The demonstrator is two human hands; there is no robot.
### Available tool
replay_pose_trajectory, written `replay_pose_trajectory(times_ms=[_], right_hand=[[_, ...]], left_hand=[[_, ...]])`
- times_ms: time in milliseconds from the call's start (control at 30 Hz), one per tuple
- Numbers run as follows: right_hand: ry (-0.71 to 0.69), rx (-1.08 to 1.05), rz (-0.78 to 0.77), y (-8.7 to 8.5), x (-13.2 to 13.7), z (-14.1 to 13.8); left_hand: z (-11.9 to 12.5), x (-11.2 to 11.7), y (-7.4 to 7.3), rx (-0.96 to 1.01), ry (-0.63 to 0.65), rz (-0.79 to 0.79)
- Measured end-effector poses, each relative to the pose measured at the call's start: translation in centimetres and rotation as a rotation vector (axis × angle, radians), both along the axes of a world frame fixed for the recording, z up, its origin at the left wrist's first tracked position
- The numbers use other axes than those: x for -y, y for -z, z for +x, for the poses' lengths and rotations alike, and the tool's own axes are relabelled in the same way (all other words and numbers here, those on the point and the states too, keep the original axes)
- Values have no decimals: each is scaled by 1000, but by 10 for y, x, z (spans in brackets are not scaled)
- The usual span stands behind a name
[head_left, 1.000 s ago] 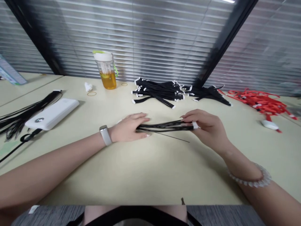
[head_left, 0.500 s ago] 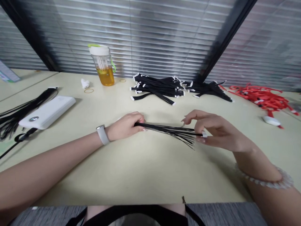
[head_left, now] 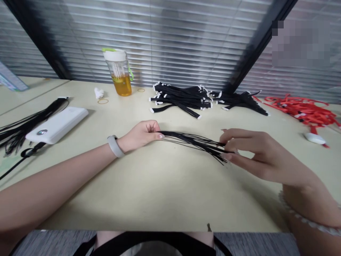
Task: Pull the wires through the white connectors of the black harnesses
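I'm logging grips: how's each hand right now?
Left hand: closed, holding one end of the black wires.
Right hand: closed on some wires toward the other end.

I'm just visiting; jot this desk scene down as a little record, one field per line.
Left hand: pinches one end of the black strands
Right hand: fingertips at their other end
Strands' shape: fanned out, loose tips near the right hand
Table back: bottle of amber liquid, pile of black strips with white ends
Table right: red strips
Table left: white device beside another black bundle
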State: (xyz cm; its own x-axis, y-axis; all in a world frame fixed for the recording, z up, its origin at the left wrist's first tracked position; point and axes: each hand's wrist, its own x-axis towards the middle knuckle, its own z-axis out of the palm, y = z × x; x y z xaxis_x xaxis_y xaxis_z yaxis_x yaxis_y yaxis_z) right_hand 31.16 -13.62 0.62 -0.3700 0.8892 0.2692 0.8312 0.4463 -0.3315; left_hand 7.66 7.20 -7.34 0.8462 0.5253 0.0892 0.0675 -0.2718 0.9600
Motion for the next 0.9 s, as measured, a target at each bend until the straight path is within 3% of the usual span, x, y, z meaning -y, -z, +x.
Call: replay_pose_trajectory(times_ms=[233, 467, 667, 800, 900], right_hand=[[52, 82, 69, -1, 2, 2], [55, -222, 170, 6, -2, -3], [55, -559, -45, 15, -6, 3], [37, -676, -8, 21, -7, 9], [-99, -700, -114, 22, -8, 10]], left_hand=[[2, 3, 3, 80, -65, -35], [3, 5, 5, 168, -81, -130], [4, 7, 2, 226, -261, -75], [8, 8, 5, 324, -366, -202], [9, 8, 7, 383, -362, -285]])
